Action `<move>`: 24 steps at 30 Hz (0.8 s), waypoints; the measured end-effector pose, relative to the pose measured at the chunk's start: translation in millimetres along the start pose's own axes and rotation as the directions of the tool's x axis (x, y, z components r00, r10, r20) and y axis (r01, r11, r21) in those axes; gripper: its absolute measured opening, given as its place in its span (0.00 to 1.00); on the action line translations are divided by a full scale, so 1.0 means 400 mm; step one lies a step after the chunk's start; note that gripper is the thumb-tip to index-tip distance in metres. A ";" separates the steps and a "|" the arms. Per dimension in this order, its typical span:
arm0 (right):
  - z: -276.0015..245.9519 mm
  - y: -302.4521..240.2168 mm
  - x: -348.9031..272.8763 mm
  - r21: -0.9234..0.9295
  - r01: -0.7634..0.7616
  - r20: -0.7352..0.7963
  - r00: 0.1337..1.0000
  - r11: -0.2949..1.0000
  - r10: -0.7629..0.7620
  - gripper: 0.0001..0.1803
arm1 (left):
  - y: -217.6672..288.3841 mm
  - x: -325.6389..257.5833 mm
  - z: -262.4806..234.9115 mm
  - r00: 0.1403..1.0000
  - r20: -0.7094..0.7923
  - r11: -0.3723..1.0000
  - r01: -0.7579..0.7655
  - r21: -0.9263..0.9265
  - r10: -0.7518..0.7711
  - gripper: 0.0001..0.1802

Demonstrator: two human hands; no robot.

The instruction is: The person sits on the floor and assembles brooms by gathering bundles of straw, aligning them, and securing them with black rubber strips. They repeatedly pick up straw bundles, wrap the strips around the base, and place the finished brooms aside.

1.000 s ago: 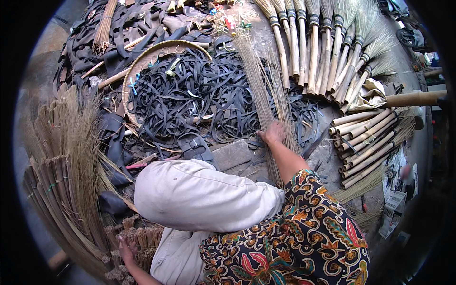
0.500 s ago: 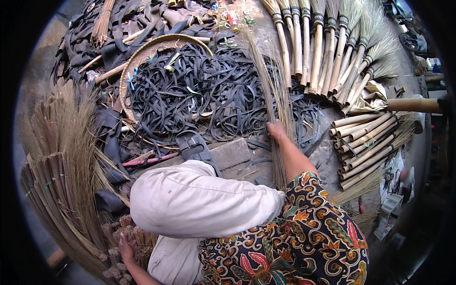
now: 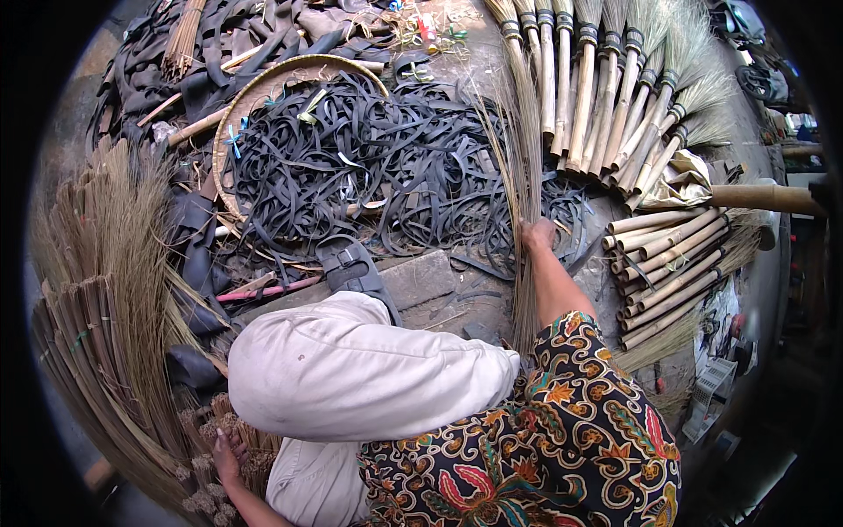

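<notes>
My right hand (image 3: 537,234) is closed round a long bundle of thin dry broom sticks (image 3: 525,176). The bundle stands nearly upright in the picture, its lower end passing beside my knee and its thin tips fanning out at the top. At the lower left, my left hand (image 3: 229,454) rests against the cut ends of several tied stick bundles (image 3: 204,492). Its fingers look apart, and nothing shows in its grip. Left of these, taller bundles of sticks (image 3: 97,325) lean together, some bound with thin green ties.
Black rubber strips (image 3: 351,167) heap over a round woven tray (image 3: 219,149). Finished brooms (image 3: 587,105) with bamboo handles lie fanned at the upper right, above more stacked bamboo-handled brooms (image 3: 676,272). A sandal (image 3: 351,263) shows beyond my knee. Dark rubber sheets (image 3: 290,44) lie at the back.
My right hand has shifted right and slightly up with the broom sticks, which are now gathered closer together. My left hand stays by the bundle ends. The whole view has shifted slightly.
</notes>
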State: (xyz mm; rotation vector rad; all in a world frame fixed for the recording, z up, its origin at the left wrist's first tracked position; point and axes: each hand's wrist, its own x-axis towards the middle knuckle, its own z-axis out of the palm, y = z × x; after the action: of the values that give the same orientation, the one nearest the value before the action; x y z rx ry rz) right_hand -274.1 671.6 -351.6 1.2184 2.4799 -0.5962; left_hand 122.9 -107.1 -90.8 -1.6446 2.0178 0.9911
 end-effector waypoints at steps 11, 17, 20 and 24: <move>0.047 0.014 0.020 0.027 0.052 0.008 0.999 0.998 -0.052 0.23 | 0.035 -0.009 0.009 1.000 -0.014 1.000 -0.004 -0.003 0.004 0.45; 0.013 0.026 0.054 0.098 0.167 0.110 0.978 0.981 -0.177 0.26 | 0.042 0.007 0.009 0.999 0.016 1.000 -0.030 -0.005 0.030 0.46; -0.005 0.025 0.062 0.155 0.186 0.108 0.973 0.970 -0.204 0.27 | 0.050 0.019 0.005 0.998 0.029 0.998 -0.059 -0.017 0.060 0.45; -0.026 0.021 0.064 0.108 0.218 0.103 0.968 0.970 -0.229 0.27 | 0.065 0.020 0.009 0.995 0.049 0.996 -0.091 -0.014 0.091 0.43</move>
State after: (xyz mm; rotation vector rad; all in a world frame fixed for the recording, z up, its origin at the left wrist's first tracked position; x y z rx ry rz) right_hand -283.3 698.5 -356.2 0.9126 2.5340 -0.8276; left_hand 95.6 -108.2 -90.8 -1.5305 2.0740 1.0666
